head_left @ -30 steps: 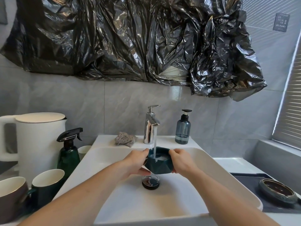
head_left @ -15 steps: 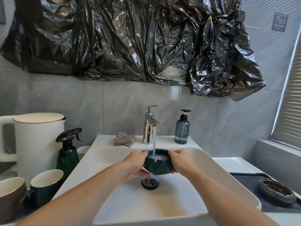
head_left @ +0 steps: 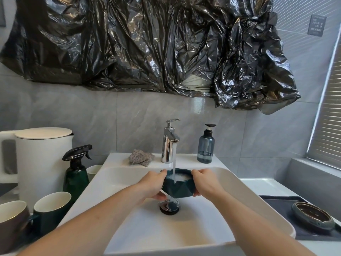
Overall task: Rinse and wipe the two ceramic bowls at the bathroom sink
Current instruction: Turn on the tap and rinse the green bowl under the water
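Little has moved since a second ago: both hands still hold the teal bowl (head_left: 178,187) under the running tap (head_left: 169,141), at nearly the same spot over the sink (head_left: 245,196) and above the drain (head_left: 169,206). Left hand (head_left: 153,185) grips the bowl's left side, thumb at the rim and fingers curled beneath; right hand (head_left: 204,182) grips the right side likewise. Frothy white water fills the bowl where the stream (head_left: 174,163) lands.

A second bowl (head_left: 312,215), glazed grey-green with a dark brown inside, sits on a dark mat (head_left: 276,206) to the right, well apart. Two mugs (head_left: 49,209) stand at the left, insides white. One green spray bottle (head_left: 76,174), one white kettle (head_left: 42,156), one small white cup (head_left: 94,170), one crumpled cloth (head_left: 141,157) and one blue soap bottle (head_left: 205,146), a little liquid at its bottom. Black plastic (head_left: 147,43) hangs on the wall. One dark sign (head_left: 317,25) carries writing too small to read.
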Demonstrator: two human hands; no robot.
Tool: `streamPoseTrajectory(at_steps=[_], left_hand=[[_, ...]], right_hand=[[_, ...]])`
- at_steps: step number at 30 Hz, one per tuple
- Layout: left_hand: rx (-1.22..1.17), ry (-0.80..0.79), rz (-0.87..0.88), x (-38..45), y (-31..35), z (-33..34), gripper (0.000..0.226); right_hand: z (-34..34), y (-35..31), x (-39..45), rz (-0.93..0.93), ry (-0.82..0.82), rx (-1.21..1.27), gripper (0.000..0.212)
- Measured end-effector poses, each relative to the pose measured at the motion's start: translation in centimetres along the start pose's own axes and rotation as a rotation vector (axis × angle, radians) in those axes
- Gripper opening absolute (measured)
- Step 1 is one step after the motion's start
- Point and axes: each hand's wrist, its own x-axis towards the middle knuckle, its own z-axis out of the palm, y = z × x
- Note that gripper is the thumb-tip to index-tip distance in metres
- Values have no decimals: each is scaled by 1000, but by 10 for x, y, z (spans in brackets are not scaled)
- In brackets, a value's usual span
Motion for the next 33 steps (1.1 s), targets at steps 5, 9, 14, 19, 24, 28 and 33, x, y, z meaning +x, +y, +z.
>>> streamPoseTrajectory(at_steps=[5,9,14,19,24,28,33], left_hand=[[43,7,9,0,0,0,51],[61,11,15,2,-3,1,52],[63,7,24,3,-3,0,52],[50,11,32,5,-4,0,52],[117,33,34,7,-5,-3,55],[155,24,51,3,-3,-4,55],[187,8,68,1,-2,-5,56]], right_hand=[[-1,0,-2,-21,0,-6,46],[0,1,-1,-26,4,-22,47],[0,3,1,-25,1,-17,46],[2,6,7,-18,11,20,43],[2,7,9,-22,16,34,41],[3,7,11,-31,13,48,40],[2,9,12,-54,22,58,39]])
